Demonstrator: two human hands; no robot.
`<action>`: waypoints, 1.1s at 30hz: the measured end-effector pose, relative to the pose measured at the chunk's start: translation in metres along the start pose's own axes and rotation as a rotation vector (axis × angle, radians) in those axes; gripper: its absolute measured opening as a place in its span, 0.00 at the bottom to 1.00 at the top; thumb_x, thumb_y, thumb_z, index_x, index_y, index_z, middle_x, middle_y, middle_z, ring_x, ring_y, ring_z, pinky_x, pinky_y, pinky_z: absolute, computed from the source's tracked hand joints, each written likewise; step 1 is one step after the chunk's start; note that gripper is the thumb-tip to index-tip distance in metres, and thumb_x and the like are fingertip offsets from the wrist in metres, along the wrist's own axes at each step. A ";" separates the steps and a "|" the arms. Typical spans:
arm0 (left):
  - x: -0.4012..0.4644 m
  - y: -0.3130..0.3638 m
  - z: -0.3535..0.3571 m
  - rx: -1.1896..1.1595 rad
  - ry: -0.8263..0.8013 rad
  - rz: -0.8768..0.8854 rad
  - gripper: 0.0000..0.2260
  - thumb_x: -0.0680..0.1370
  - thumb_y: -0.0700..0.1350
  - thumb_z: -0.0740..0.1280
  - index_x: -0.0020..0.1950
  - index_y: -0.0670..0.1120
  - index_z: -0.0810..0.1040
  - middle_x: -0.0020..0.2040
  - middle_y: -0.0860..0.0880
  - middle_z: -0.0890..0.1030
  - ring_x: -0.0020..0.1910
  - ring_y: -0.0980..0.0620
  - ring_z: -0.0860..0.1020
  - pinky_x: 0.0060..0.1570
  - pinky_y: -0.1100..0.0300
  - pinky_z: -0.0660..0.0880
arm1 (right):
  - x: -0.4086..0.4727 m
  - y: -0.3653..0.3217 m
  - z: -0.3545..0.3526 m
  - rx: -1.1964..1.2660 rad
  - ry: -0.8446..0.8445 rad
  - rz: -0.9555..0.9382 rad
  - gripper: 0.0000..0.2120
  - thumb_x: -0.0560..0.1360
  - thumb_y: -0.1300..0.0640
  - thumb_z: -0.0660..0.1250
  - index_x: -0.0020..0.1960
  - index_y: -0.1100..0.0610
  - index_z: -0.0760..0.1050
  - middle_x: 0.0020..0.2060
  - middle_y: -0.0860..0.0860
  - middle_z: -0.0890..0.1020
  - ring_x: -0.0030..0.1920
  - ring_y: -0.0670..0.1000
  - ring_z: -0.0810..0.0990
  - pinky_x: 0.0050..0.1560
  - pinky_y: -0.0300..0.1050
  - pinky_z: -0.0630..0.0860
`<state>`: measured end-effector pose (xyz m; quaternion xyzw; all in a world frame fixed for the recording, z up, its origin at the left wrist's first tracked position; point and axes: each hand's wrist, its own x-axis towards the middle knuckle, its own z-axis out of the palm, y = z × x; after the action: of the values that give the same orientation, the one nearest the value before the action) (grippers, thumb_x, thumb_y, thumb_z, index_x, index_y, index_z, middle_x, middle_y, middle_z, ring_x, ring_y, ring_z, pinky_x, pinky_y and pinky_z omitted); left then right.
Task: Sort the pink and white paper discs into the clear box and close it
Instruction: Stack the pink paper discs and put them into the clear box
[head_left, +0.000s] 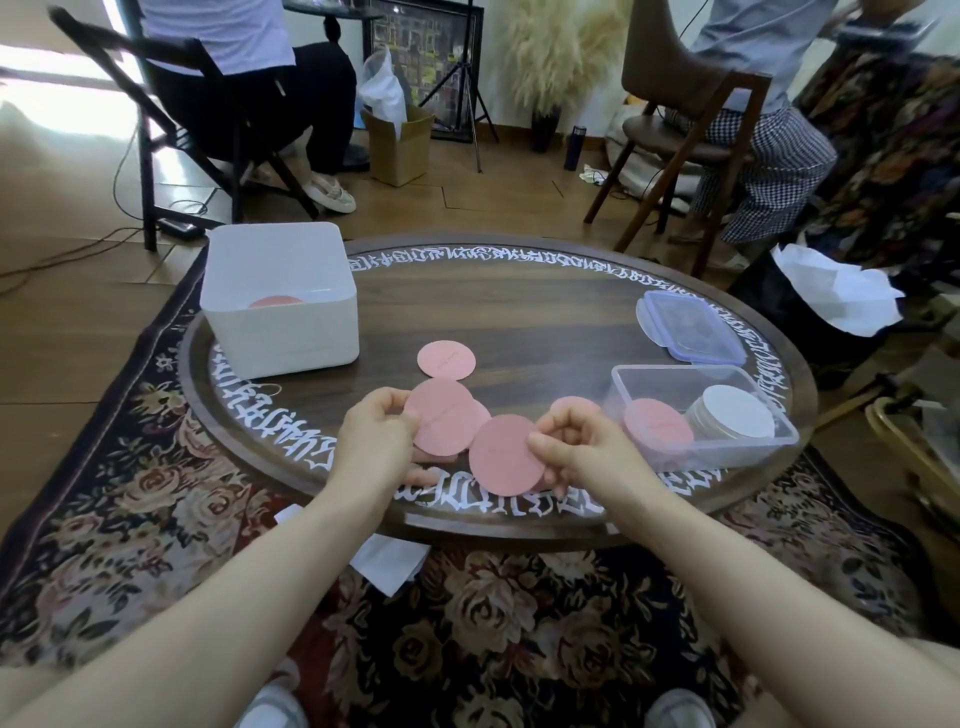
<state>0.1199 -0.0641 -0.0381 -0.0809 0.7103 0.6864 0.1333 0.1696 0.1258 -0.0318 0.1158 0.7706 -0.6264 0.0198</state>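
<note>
Your left hand (376, 434) grips a small stack of pink discs (441, 415) while your right hand (576, 447) pinches one pink disc (506, 454), just left of the clear box (769, 447) holding pink and white discs on the table's (519, 301) near right.

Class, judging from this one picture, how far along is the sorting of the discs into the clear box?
Done: the clear box already holds a white stack and a pink stack. In hand: the left hand holds pink discs, and the right hand pinches another pink disc. Left: one loose disc on the table, one in the white bin, and the lid is still off.
</note>
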 end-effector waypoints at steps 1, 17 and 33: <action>-0.001 0.001 0.001 -0.008 0.008 0.002 0.09 0.81 0.37 0.56 0.53 0.43 0.75 0.50 0.41 0.81 0.38 0.43 0.84 0.41 0.44 0.81 | -0.001 0.000 0.000 0.022 -0.002 0.009 0.07 0.77 0.68 0.64 0.42 0.60 0.70 0.23 0.53 0.75 0.21 0.46 0.75 0.20 0.37 0.68; -0.012 -0.008 0.011 0.079 -0.110 0.101 0.05 0.76 0.37 0.67 0.50 0.45 0.75 0.44 0.44 0.82 0.38 0.46 0.83 0.26 0.53 0.79 | 0.001 0.003 0.001 -0.248 0.118 -0.072 0.05 0.75 0.62 0.67 0.42 0.54 0.75 0.38 0.51 0.78 0.32 0.46 0.75 0.31 0.38 0.73; -0.002 -0.008 0.002 -0.010 0.057 0.076 0.04 0.75 0.38 0.70 0.46 0.43 0.76 0.47 0.43 0.82 0.44 0.45 0.81 0.34 0.50 0.82 | 0.010 0.018 -0.008 -0.593 0.120 -0.052 0.17 0.68 0.59 0.73 0.41 0.48 0.65 0.40 0.47 0.74 0.38 0.48 0.72 0.46 0.48 0.73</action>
<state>0.1239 -0.0630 -0.0455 -0.0743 0.7129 0.6919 0.0864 0.1643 0.1384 -0.0488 0.1220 0.9223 -0.3666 -0.0089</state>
